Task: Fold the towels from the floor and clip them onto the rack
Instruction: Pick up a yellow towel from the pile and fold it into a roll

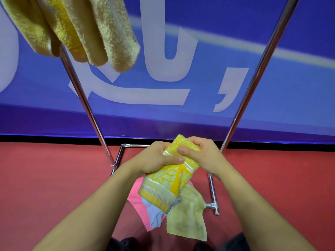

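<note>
Folded towels already hang upper left on the rack. My left hand and right hand both clench the yellow towel, probably to keep its fold tight; more towels lie on the floor.

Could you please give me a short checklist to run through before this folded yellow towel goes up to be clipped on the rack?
1. Yellow towel folded compact: ok.
2. Left hand and right hand both gripping it: ok.
3. Free space on the rack beside the hanging towels: cannot tell, top rail out of view.
4. Clip ready: cannot tell, none visible.
5. Floor pile finished: not ok, pink towel, blue towel and pale yellow towel remain.
</note>
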